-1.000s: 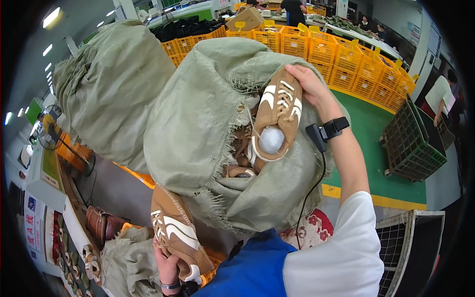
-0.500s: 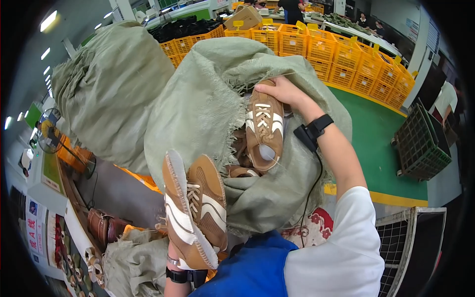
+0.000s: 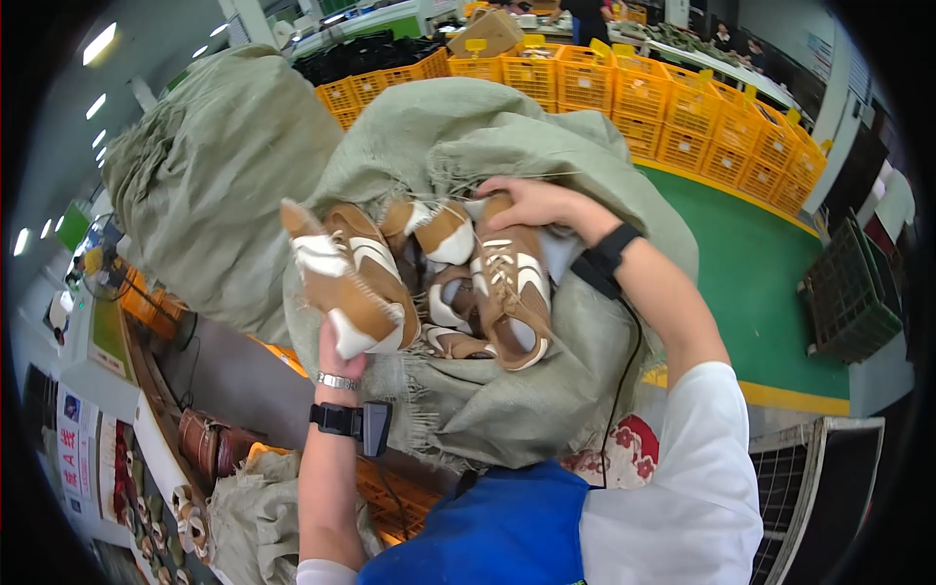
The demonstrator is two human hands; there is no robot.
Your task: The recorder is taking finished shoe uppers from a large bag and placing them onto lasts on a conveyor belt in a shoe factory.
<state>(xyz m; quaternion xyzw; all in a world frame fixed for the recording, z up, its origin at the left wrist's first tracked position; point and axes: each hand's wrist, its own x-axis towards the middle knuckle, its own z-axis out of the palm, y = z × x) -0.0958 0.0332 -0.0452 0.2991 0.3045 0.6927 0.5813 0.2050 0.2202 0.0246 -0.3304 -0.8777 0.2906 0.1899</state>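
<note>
On head view I had left grip (image 3: 344,353) closed on pair of brown-and-white sneakers (image 3: 377,278), fingers mostly hidden beneath. Right grip (image 3: 529,203) curled over far end of single sneaker (image 3: 514,297), laces up, at opening of green sack (image 3: 400,132). More sneakers (image 3: 450,239) lay inside, between grips. Orange crates (image 3: 639,90) stood beyond right grip.

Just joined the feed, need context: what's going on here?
A person is handling brown-and-white shoes at the open mouth of a greenish sack. The left hand holds two shoes over the sack's near-left side. The right hand has its grip on the toe end of another shoe at the opening. More shoes show inside, and a second bulky sack stands to the left.
</note>
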